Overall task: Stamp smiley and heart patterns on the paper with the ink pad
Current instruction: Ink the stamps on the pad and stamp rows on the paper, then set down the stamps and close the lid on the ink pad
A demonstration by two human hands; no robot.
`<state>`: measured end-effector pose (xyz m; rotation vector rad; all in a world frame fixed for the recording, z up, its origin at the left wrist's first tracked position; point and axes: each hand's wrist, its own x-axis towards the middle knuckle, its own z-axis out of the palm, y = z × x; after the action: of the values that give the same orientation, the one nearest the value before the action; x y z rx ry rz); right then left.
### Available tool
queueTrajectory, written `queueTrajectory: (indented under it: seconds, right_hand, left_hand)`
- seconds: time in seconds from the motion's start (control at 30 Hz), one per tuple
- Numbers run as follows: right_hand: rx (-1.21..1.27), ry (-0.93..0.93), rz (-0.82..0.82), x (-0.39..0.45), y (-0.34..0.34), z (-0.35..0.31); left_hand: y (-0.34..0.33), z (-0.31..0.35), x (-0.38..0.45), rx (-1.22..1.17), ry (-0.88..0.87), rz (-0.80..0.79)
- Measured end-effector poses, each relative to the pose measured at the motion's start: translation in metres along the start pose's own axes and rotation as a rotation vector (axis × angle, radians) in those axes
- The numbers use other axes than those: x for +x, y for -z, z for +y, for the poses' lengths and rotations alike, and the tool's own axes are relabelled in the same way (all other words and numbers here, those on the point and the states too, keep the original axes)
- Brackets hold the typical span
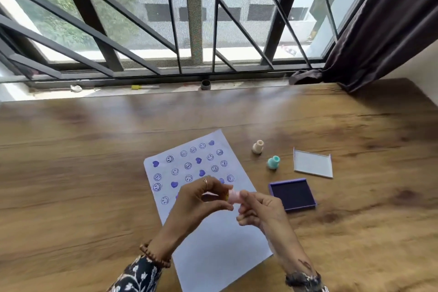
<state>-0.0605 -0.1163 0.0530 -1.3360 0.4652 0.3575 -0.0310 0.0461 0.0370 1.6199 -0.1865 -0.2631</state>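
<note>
Dark floral sleeves (137,275), brown bead bracelet (154,255), and a finger ring (205,182).

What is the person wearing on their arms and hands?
The left hand has a thin ring on one finger and a brown bead bracelet at the wrist. The left sleeve is dark with white flowers. The right hand has a dark cuff at the wrist.

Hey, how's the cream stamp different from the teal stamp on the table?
The cream stamp is pale beige; the teal stamp is blue-green. The cream stamp stands farther from the person and nearer the paper; the teal stamp stands closer to the ink pad. Both stand upright, untouched, with the same knobbed shape.
</note>
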Motion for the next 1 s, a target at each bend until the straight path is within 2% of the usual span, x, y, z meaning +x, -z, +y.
queueTrajectory:
  seconds: [0.1,0.2,0.33,0.43,0.53,0.67,0.9,1.0]
  right_hand:
    - [-0.006,0.020,0.034,0.005,0.006,0.002]
    - [-0.161,0.106,0.142,0.013,0.014,-0.004]
    - [-0.539,0.380,0.326,0.029,0.030,-0.028]
    - [-0.700,0.550,0.445,0.048,0.047,-0.049]
    - [-0.833,0.485,0.504,0.074,0.063,-0.062]
    - [-0.977,0.382,0.459,0.102,0.069,-0.060]
    - [-0.997,0.408,0.451,0.119,0.069,-0.053]
    - [-0.901,0.441,0.544,0.107,0.074,-0.052]
  left_hand:
    - [-0.007,-0.008,0.010,0.163,-0.094,-0.040]
    - [-0.022,-0.015,0.022,0.330,-0.166,0.002]
    - [-0.047,-0.014,0.050,0.499,-0.206,0.128]
    - [-0.061,-0.019,0.076,0.633,-0.256,0.221]
    - [-0.064,-0.034,0.098,0.806,-0.245,0.205]
    - [-0.061,-0.054,0.115,0.936,-0.157,0.114]
    - [-0.060,-0.061,0.116,0.928,-0.142,0.126]
    - [-0.063,-0.051,0.110,0.840,-0.169,0.186]
